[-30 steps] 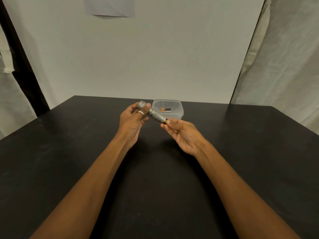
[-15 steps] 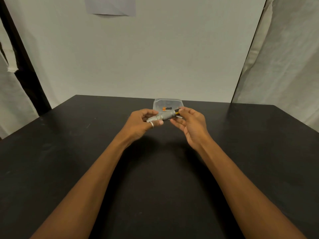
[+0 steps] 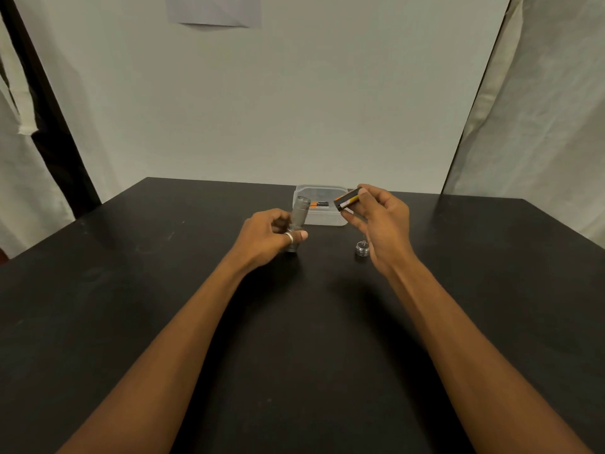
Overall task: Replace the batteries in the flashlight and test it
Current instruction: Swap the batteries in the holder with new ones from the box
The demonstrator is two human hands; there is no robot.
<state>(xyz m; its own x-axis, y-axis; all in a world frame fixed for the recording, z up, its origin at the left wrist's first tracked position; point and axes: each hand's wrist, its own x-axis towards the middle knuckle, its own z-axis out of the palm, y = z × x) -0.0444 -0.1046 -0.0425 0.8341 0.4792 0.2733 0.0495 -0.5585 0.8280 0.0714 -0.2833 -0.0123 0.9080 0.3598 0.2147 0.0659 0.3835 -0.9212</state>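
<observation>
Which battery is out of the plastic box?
The battery pinched in the right hand, held above the table; the other battery lies inside the clear box.

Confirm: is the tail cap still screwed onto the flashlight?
No. The tail cap stands on the table by the right hand, apart from the flashlight in the left hand.

We are looking over a black worktop [image 3: 131, 322] running to a pale wall [image 3: 294, 109]. A sheet of paper [image 3: 212, 9] is hanging high on it; light curtains [image 3: 540, 142] are flanking both sides, beyond the worktop's far corners.
</observation>
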